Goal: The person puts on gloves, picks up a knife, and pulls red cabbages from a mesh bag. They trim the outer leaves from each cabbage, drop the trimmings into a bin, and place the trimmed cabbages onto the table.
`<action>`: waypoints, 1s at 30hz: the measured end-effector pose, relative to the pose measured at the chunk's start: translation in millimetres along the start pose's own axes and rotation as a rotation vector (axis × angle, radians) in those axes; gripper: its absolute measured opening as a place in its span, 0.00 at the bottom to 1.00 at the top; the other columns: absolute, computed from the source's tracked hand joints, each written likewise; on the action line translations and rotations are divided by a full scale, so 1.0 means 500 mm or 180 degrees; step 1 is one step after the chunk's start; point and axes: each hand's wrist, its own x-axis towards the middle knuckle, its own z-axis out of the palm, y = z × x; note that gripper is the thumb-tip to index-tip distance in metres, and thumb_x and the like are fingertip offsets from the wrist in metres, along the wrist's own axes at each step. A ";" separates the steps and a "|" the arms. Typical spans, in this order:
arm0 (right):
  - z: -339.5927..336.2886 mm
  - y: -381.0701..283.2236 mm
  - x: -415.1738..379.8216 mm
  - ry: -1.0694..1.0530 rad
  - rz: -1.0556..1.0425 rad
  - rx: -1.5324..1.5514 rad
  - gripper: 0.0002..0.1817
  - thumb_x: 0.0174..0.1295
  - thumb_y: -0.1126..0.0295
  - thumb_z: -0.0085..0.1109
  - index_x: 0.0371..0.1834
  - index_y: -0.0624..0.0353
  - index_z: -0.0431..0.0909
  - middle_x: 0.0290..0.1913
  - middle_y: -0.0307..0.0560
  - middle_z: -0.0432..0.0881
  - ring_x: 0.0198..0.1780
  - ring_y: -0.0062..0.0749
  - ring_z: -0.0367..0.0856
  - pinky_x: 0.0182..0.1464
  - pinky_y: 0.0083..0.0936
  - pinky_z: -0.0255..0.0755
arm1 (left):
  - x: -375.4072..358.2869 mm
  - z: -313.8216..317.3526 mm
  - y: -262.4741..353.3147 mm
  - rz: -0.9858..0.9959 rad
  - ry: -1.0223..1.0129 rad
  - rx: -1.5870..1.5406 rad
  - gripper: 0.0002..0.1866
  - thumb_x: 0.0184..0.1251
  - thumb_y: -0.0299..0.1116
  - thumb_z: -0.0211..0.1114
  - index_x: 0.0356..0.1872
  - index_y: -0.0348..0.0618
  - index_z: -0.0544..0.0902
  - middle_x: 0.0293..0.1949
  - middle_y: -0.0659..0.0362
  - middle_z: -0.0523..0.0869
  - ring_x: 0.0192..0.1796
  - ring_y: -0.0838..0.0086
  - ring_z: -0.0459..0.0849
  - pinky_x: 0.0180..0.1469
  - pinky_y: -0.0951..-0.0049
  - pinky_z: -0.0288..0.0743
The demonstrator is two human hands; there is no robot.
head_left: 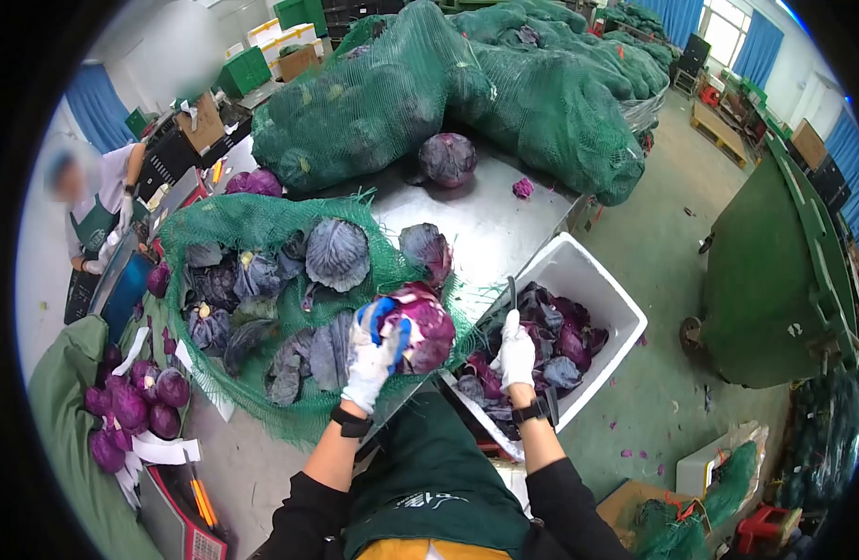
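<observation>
Your left hand (373, 357) holds a partly stripped cabbage (431, 334), your right hand (516, 358) a knife (513, 293); stripped heads (131, 407) lie left, leafy ones (338, 254) on netting (252, 213).

Mesh bag (355, 121): green, net pattern. Cabbage (428, 329) in hand, viewed from here: purple, white patches. Gloves, 2: left glove (372, 353), white with blue; right glove (516, 355), white. Box (609, 359): white. Apron (439, 471): dark green, white print. Bin (766, 280): green.
</observation>
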 end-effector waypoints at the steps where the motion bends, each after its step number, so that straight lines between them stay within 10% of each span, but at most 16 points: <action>1: 0.004 0.011 -0.022 -0.0044 -0.1091 -0.0566 0.36 0.67 0.38 0.38 0.37 0.67 0.77 0.10 0.49 0.70 0.09 0.31 0.71 0.15 0.28 0.65 | 0.006 -0.014 0.019 -0.0169 0.0023 -0.0044 0.22 0.60 0.43 0.65 0.51 0.42 0.75 0.45 0.47 0.78 0.49 0.55 0.78 0.53 0.61 0.71; 2: 0.012 0.017 -0.037 -0.0089 -0.2193 -0.1129 0.36 0.66 0.39 0.41 0.46 0.68 0.75 0.12 0.53 0.72 0.12 0.34 0.76 0.18 0.30 0.70 | 0.014 -0.025 0.040 -0.0332 0.0052 -0.0095 0.21 0.62 0.43 0.64 0.51 0.42 0.75 0.45 0.47 0.79 0.49 0.55 0.78 0.53 0.62 0.71; 5: 0.081 -0.091 -0.183 -0.1290 -0.0441 -0.1161 0.49 0.58 0.36 0.52 0.69 0.69 0.54 0.19 0.56 0.79 0.17 0.38 0.79 0.28 0.29 0.75 | 0.012 -0.026 0.020 -0.0249 0.0035 -0.0002 0.24 0.65 0.47 0.60 0.57 0.45 0.74 0.43 0.44 0.78 0.47 0.54 0.77 0.51 0.61 0.71; 12: 0.115 -0.121 -0.101 -0.1505 -0.0853 -0.1403 0.38 0.61 0.44 0.56 0.64 0.64 0.65 0.29 0.56 0.82 0.17 0.36 0.76 0.27 0.31 0.73 | 0.014 -0.057 0.091 -0.0474 -0.0408 0.1345 0.27 0.65 0.54 0.54 0.62 0.56 0.73 0.45 0.38 0.77 0.45 0.45 0.80 0.46 0.54 0.74; 14: 0.096 -0.035 -0.065 -0.0801 -0.3447 -0.3353 0.27 0.65 0.57 0.52 0.64 0.60 0.65 0.49 0.67 0.78 0.38 0.53 0.82 0.36 0.39 0.77 | 0.022 -0.049 0.080 -0.0327 -0.0283 0.1651 0.26 0.66 0.54 0.53 0.62 0.57 0.73 0.46 0.38 0.78 0.46 0.45 0.80 0.46 0.53 0.75; 16: 0.059 -0.018 -0.097 -0.0469 -0.3878 -0.2975 0.23 0.66 0.64 0.49 0.63 0.58 0.66 0.55 0.68 0.74 0.39 0.53 0.82 0.36 0.38 0.78 | 0.027 -0.052 0.077 -0.0215 -0.0141 0.1720 0.25 0.67 0.54 0.52 0.62 0.60 0.73 0.46 0.40 0.79 0.45 0.43 0.80 0.45 0.52 0.75; 23: 0.023 0.010 -0.186 -0.0281 -0.3131 -0.2463 0.24 0.69 0.58 0.49 0.54 0.71 0.72 0.25 0.60 0.80 0.20 0.49 0.79 0.21 0.38 0.71 | 0.041 -0.059 0.116 -0.0619 -0.0666 0.1431 0.24 0.69 0.52 0.49 0.65 0.62 0.69 0.50 0.40 0.79 0.52 0.42 0.77 0.51 0.53 0.74; 30: -0.019 0.035 -0.179 -0.0754 -0.1938 -0.2830 0.27 0.71 0.51 0.40 0.65 0.59 0.65 0.31 0.62 0.81 0.30 0.54 0.81 0.30 0.43 0.72 | 0.056 -0.059 0.122 -0.0880 -0.0687 0.1772 0.24 0.67 0.56 0.50 0.63 0.67 0.71 0.52 0.38 0.78 0.51 0.44 0.79 0.50 0.54 0.75</action>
